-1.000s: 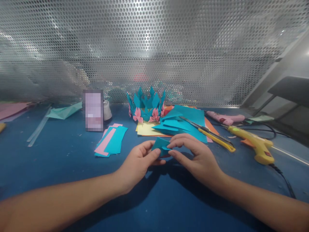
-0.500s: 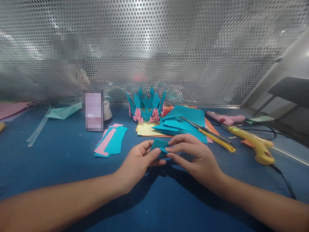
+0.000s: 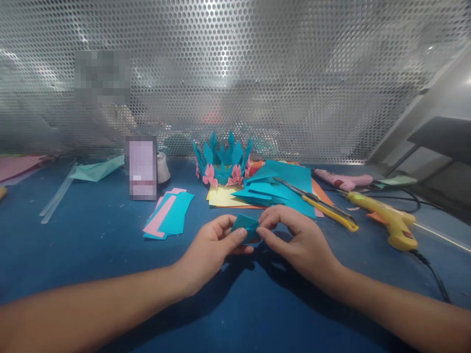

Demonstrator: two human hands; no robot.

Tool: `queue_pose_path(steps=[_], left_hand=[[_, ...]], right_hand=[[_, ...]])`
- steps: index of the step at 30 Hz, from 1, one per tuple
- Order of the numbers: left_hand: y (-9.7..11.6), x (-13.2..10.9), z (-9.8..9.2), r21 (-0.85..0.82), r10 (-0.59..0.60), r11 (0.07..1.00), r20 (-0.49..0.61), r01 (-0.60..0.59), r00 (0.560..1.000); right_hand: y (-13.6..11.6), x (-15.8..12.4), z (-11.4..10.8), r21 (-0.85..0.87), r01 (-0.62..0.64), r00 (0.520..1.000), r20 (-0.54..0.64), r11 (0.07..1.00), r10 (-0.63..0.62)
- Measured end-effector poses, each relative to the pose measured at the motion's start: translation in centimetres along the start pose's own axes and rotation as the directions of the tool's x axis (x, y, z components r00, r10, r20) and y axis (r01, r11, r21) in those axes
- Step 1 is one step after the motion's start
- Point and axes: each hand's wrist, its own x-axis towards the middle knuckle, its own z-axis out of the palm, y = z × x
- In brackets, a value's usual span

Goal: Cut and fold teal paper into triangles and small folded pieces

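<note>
A small folded piece of blue paper (image 3: pixel 246 223) is held above the table, between both hands. My left hand (image 3: pixel 217 238) grips its left side, with the thumb on top and fingers beneath. The fingertips of my right hand (image 3: pixel 290 233) pinch the right edge of the same paper. Behind them stands a blue paper crown (image 3: pixel 224 159) with pink paper pieces round its base. To the left lie blue strips (image 3: pixel 180 213) and pink strips (image 3: pixel 160 219) of paper in a loose pile.
A yellow cutter (image 3: pixel 331 214) rests by stacked blue sheets (image 3: pixel 290 176). Further right are a yellow glue gun (image 3: pixel 390 215), a pink one (image 3: pixel 344 179) and cords. A phone (image 3: pixel 142 169) stands at the left, near clear sticks (image 3: pixel 59 193). Behind is a perforated metal panel (image 3: pixel 287 59).
The fingers of my right hand have closed together on the paper's right edge, where they were more spread before. The raised flap there now lies flatter.
</note>
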Motion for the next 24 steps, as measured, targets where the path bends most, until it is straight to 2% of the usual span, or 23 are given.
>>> queue_pose_path(steps=[6, 14, 24], left_hand=[[0.08, -0.06, 0.0, 0.008, -0.001, 1.0, 0.012, 0.001, 1.0], [-0.42, 0.03, -0.4, 0.175, -0.021, 0.984, -0.006, 0.022, 1.0], [-0.04, -0.04, 0.07, 0.081, -0.01, 0.997, -0.016, 0.012, 1.0]], right_hand=[[-0.09, 0.06, 0.09, 0.021, -0.012, 1.0, -0.009, 1.0, 0.013], [-0.05, -0.06, 0.27, 0.041, -0.001, 1.0, -0.003, 0.999, 0.002], [-0.16, -0.17, 0.34, 0.06, -0.024, 1.0, 0.02, 0.998, 0.023]])
